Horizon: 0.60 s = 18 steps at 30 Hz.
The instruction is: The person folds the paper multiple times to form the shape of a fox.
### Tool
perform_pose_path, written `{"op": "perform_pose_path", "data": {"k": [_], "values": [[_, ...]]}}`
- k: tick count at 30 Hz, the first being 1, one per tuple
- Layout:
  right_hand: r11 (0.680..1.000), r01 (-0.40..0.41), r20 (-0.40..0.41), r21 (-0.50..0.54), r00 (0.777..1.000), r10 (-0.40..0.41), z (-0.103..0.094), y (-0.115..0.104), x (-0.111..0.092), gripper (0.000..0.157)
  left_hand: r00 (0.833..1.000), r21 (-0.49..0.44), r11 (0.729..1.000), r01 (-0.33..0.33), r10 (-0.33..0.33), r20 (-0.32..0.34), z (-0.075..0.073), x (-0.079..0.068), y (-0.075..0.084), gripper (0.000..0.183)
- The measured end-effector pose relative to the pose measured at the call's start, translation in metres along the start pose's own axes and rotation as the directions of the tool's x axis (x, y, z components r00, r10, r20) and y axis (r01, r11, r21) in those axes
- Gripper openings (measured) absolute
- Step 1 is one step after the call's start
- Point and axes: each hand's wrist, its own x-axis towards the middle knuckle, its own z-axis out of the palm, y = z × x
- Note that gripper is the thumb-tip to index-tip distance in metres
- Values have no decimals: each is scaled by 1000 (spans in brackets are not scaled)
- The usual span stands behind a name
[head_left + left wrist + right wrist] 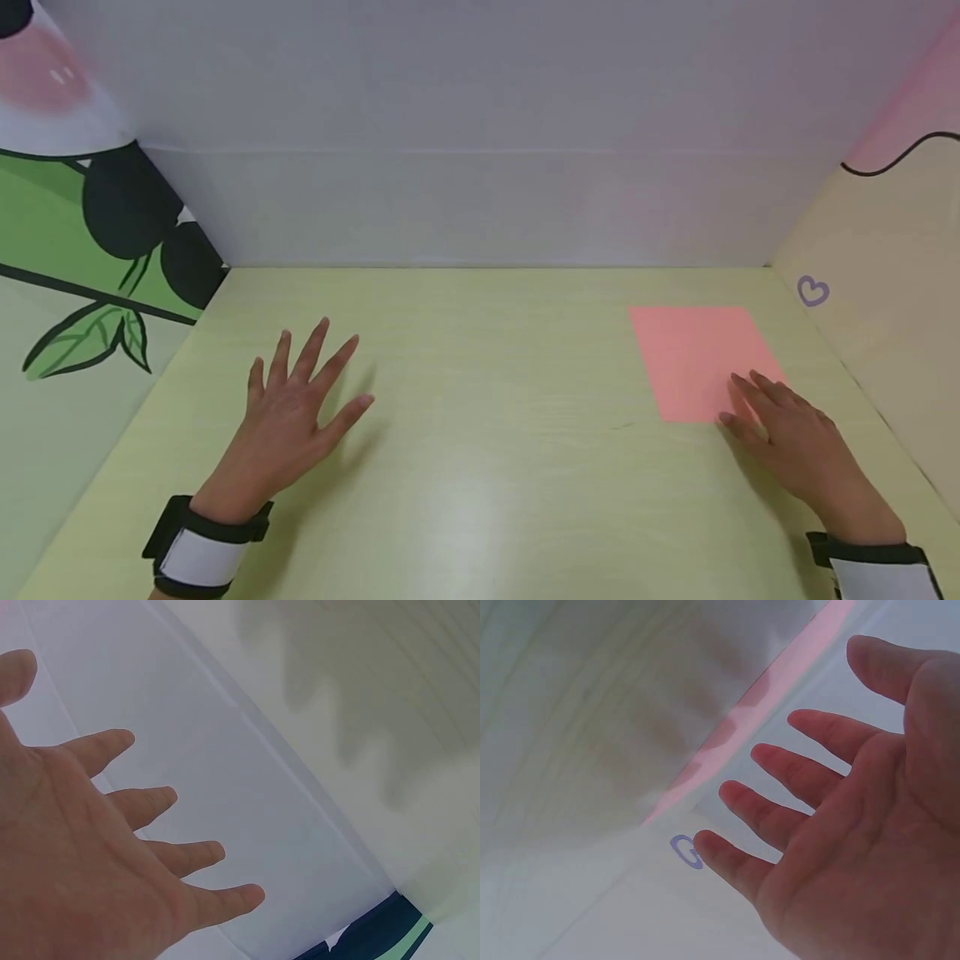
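Note:
A flat square of pink paper (pixel 697 358) lies on the right part of the table. My right hand (pixel 798 450) hovers at its near right corner, fingers extended and overlapping that corner in the head view. In the right wrist view the paper (pixel 780 682) shows as a thin pink strip beyond the fingertips, with finger shadows across it. Over the left side of the table my left hand (pixel 288 425) is held with its fingers spread wide and nothing in it. Its palm (pixel 82 855) faces the left wrist camera, and finger shadows fall on the tabletop.
The pale wooden tabletop (pixel 465 417) meets a light grey back wall (pixel 480 208). At the left stands a panel painted with green leaves (pixel 82 337); the beige right panel carries a small purple heart (pixel 813 291). Each wrist wears a black and white band (pixel 206 550).

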Motion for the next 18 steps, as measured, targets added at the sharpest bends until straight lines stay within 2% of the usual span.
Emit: {"op": "perform_pose_path", "data": {"k": [5,8,13,18], "values": [[998,61,-66,-5,996,-62,-1,-19,-7,61,1000,8,1000,-10,10,-3,0,1,-2,78],[996,88,-75,12,993,-87,0,-33,-11,59,1000,8,1000,-16,16,-8,-1,2,-2,77],[997,71,-6,37,997,-71,5,-51,-15,59,1000,3,1000,-5,5,7,-2,3,-1,78],[998,60,20,19,998,-60,13,-55,-19,59,1000,1,1000,0,0,24,0,2,1,78]]}}
